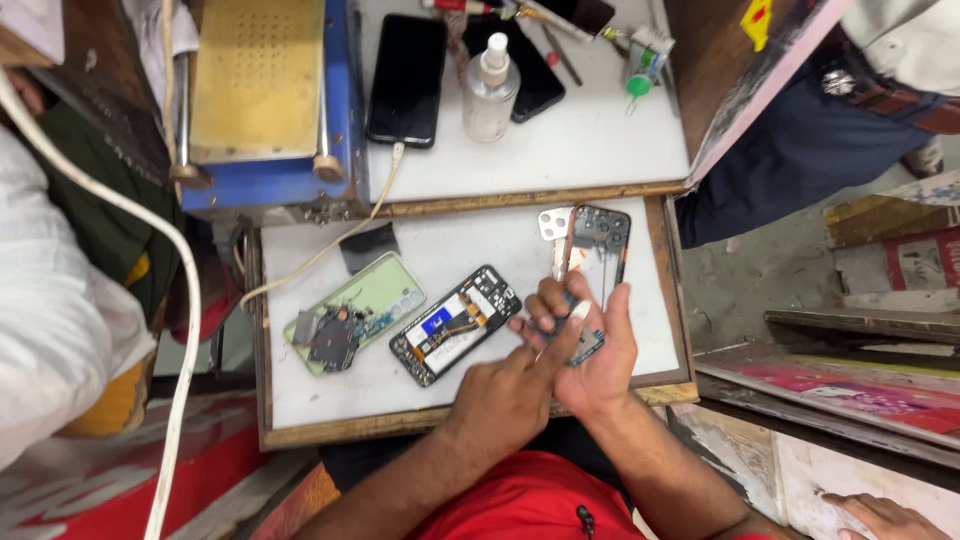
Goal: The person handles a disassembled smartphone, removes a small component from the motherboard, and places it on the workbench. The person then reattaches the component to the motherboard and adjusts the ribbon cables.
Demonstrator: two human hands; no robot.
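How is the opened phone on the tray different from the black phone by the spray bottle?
The opened phone has its back off, showing boards and cables; the black phone is closed and plain black. The opened phone lies slanted with no cable; the black phone lies straight with a white cable plugged in. Both lie flat on white surfaces.

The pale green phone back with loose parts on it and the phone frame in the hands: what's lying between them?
In the head view, an opened black phone with its circuit boards and blue-labelled battery showing lies on the white tray between the pale green phone back and the hand-held phone frame.
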